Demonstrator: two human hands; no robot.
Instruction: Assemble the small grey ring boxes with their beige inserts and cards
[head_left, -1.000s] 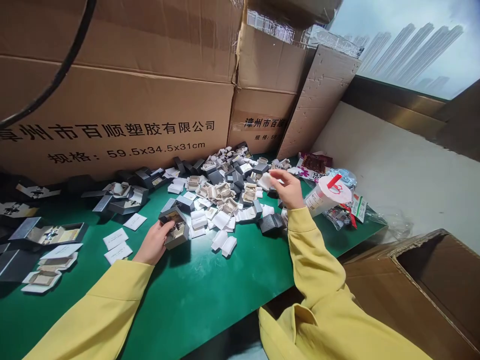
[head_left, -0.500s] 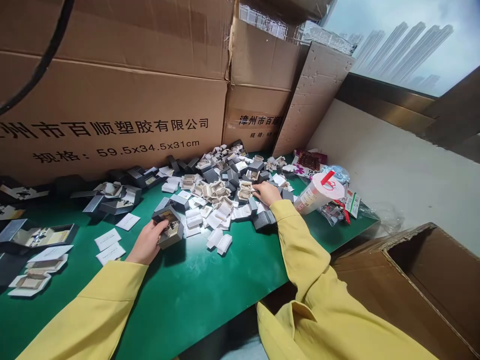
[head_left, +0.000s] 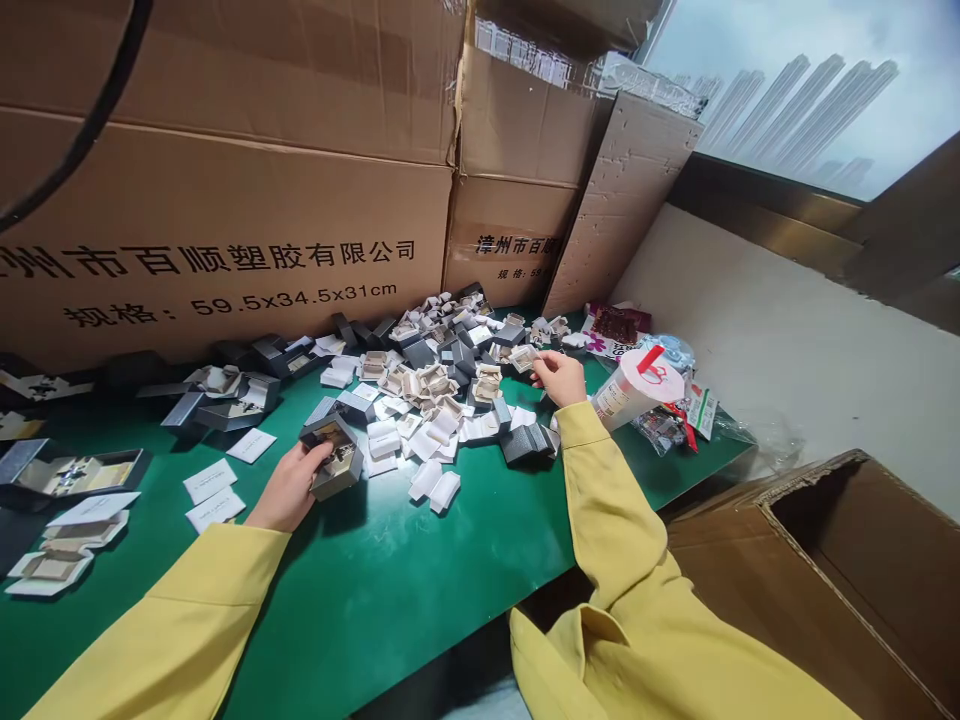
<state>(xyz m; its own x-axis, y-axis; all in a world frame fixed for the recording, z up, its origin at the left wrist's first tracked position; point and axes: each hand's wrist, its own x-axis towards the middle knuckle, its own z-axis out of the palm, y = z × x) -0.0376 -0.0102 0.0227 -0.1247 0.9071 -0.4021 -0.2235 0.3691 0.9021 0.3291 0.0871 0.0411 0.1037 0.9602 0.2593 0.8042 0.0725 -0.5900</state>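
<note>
My left hand (head_left: 289, 485) is closed around a small dark grey jewelry box (head_left: 339, 478), its thumb pressed inside over a patterned, cream-coloured interior. At the right side of the pile, my right hand (head_left: 562, 380) pinches the edge of a small white folded box insert (head_left: 523, 358). Heaped between and beyond my hands are several similar white inserts (head_left: 427, 385) mixed with dark boxes. A cluster of dark boxes (head_left: 525, 443) sits just below my right hand. White printed cards (head_left: 210, 482) lie left of my left hand.
Large cardboard cartons (head_left: 225, 210) wall off the back of the green table (head_left: 450, 560). A lidded cup with a red straw (head_left: 637, 388) stands right of my right hand, near snack packets (head_left: 619, 325). An open carton (head_left: 817, 560) is beyond the right edge. Open dark boxes (head_left: 82, 472) lie far left.
My right hand has moved up and to the right, and a white insert now shows at its fingertips. My left hand keeps its hold on the jewelry box with little movement.
</note>
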